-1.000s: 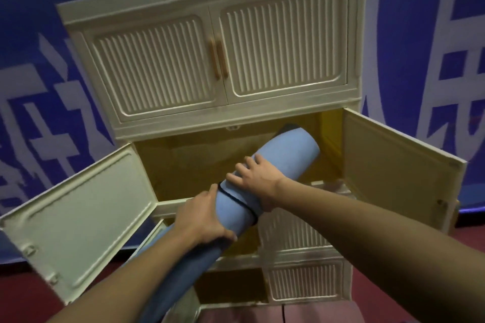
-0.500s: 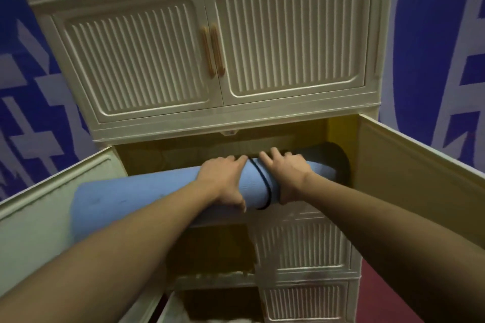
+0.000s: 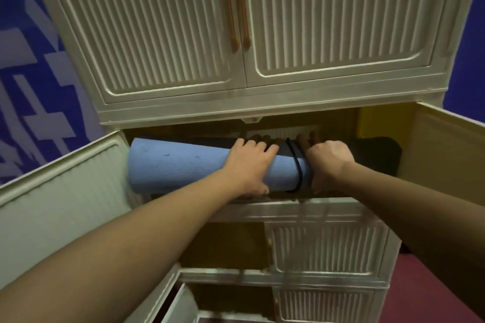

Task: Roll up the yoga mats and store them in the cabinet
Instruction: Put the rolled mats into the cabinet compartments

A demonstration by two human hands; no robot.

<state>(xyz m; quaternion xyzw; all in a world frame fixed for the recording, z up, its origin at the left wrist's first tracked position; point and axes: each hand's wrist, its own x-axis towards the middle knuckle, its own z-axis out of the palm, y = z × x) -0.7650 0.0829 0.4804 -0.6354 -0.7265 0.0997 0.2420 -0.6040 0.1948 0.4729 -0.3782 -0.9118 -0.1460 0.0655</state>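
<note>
Since 0.5 s ago, both hands push the rolled blue mat (image 3: 181, 165) deeper; it now lies level inside the open cabinet (image 3: 262, 113) compartment. Left hand (image 3: 249, 162) and right hand (image 3: 328, 160) each grip it, fingers curled over, flanking the black strap (image 3: 298, 168).

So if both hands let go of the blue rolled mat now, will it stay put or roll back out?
The blue mat is a smooth cylinder lying along the open shelf's front edge, so it may roll outward. The black strap around it should keep it from unrolling. It holds straight between the left hand and right hand, so probably fairly stiff.
</note>
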